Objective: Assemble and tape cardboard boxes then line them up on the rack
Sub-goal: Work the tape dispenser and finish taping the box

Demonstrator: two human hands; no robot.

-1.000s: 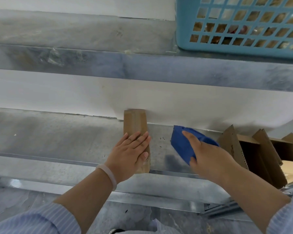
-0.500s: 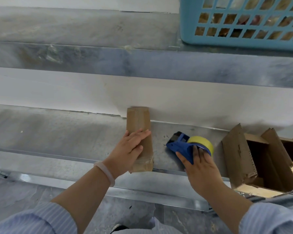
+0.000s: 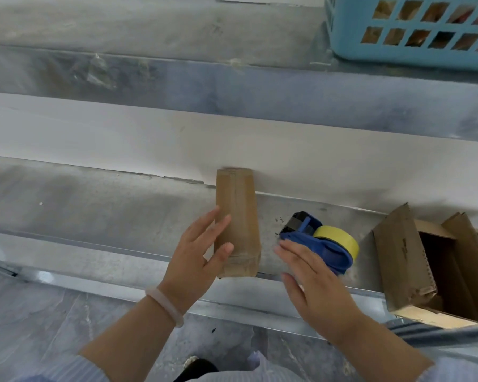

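Observation:
A small taped cardboard box (image 3: 239,216) stands on the metal rack shelf (image 3: 94,210), its far end against the white wall. My left hand (image 3: 196,260) is open just left of it, fingers spread near its side, holding nothing. A blue tape dispenser (image 3: 319,244) with a yellow roll lies on the shelf to the right of the box. My right hand (image 3: 318,290) hovers open just in front of the dispenser, off it.
Open cardboard boxes (image 3: 431,266) with raised flaps stand at the right end of the shelf. A light blue plastic basket (image 3: 409,37) sits on the upper shelf at top right. The grey floor lies below the shelf edge.
My right hand set the tape dispenser down on the shelf and let go of it. My left hand lifted off the box top and slid to its left side.

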